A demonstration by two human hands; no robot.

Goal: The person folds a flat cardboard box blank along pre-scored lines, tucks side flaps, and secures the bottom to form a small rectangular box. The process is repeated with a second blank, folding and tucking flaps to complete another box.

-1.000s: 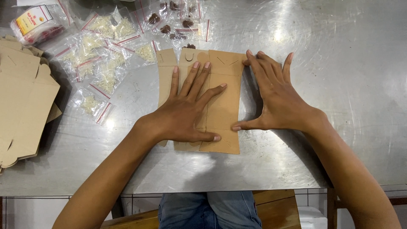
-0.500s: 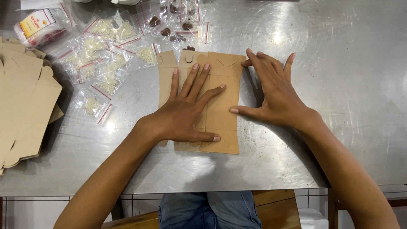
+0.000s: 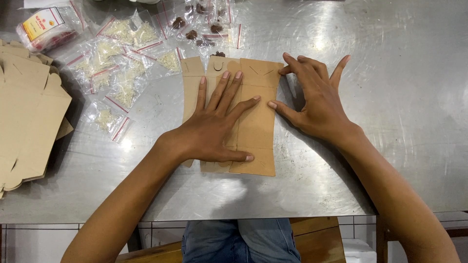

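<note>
Two bare hands work on a flat brown cardboard box blank (image 3: 253,122) that lies in the middle of a scuffed metal desk (image 3: 399,146). The left hand (image 3: 214,131) lies palm down on the blank, fingers spread and pressed flat, the thumb reaching toward the blank's near right part. The right hand (image 3: 317,102) sits at the blank's right edge: its fingers are arched, the fingertips bearing on the upper right corner flap, and the thumb tip touching the right edge lower down. It grips nothing; it only presses. The blank is folded flat, with slits and a small round cut-out tab along its far edge and tabs at its near edge.

Left of the blank, at the desk's edge, lies a stack of more flat cardboard blanks (image 3: 29,122) of the same brown. Between that stack and the blank, and beyond the blank's far left corner, lie small clear zip bags with pale crumbly contents (image 3: 122,63), each with a red seal strip. Just beyond the blank's far edge are clear bags with dark brown pieces (image 3: 200,22). Farthest left of the blank sits a clear packet with a yellow and red label (image 3: 46,27). Nearer than the desk's front edge, blue jeans (image 3: 239,241) and a wooden seat (image 3: 317,238) show.
</note>
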